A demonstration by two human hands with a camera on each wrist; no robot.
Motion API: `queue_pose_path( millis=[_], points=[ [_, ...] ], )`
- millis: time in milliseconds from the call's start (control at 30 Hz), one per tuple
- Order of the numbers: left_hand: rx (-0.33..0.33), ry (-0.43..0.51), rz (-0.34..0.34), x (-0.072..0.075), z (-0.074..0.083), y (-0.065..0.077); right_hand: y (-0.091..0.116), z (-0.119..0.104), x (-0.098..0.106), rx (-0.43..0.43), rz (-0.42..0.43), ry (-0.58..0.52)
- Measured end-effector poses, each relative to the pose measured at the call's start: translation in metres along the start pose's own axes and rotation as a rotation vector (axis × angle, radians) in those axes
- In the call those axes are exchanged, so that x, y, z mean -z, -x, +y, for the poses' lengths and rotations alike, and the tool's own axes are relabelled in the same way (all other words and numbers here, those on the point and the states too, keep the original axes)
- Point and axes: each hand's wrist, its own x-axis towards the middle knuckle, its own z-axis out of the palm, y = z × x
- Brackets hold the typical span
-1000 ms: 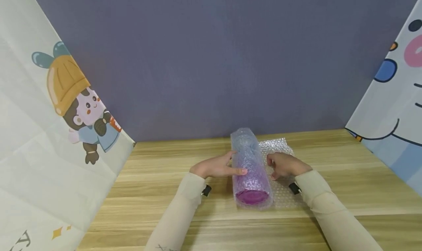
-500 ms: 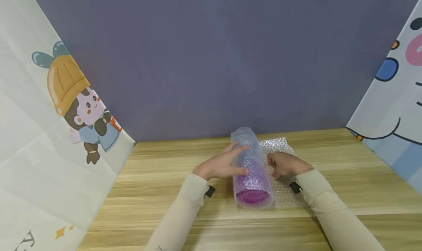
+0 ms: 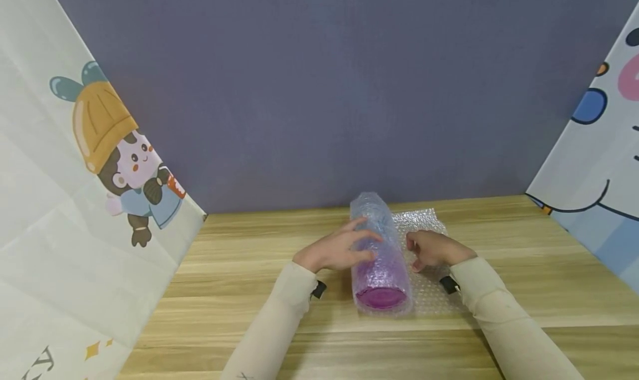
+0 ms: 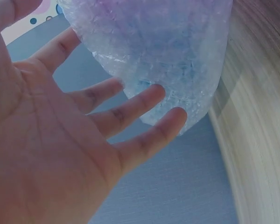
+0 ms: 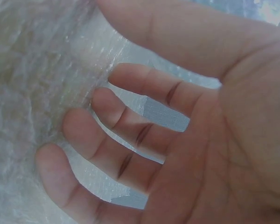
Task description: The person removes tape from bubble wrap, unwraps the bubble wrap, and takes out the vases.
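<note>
A bottle, fading from blue to purple-pink, lies in bubble wrap on the table with its round base toward me. Across its left side and top reaches my left hand, fingers spread. In the left wrist view, the palm of that left hand is bare and the fingers extend along the wrapped bottle. My right hand is at the bottle's right, over the loose bubble wrap. In the right wrist view, the right hand's fingers bend gently, their tips at the wrap, thumb apart.
The wooden table ends at a grey-blue back panel. Printed cartoon sheets stand at the left and right. The loose wrap lies flat to the right of the bottle.
My left hand has lifted and respread its fingers, shifting them slightly right over the bottle. The right hand and the bottle stay almost where they were.
</note>
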Motion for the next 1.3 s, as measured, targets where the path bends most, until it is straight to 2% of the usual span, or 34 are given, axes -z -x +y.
queue_pose_path(
  millis=[467,800,1300],
  points=[
    [-0.003,0.040,0.047,0.002,-0.006,-0.007,-0.004,0.008,0.004,0.027,-0.008,-0.023],
    [0.042,0.035,0.093,0.008,-0.011,-0.015,-0.012,0.016,0.013,0.045,-0.018,-0.030],
    [0.048,0.060,0.094,0.009,-0.012,-0.013,-0.010,0.015,0.013,0.063,-0.009,-0.044]
  ],
)
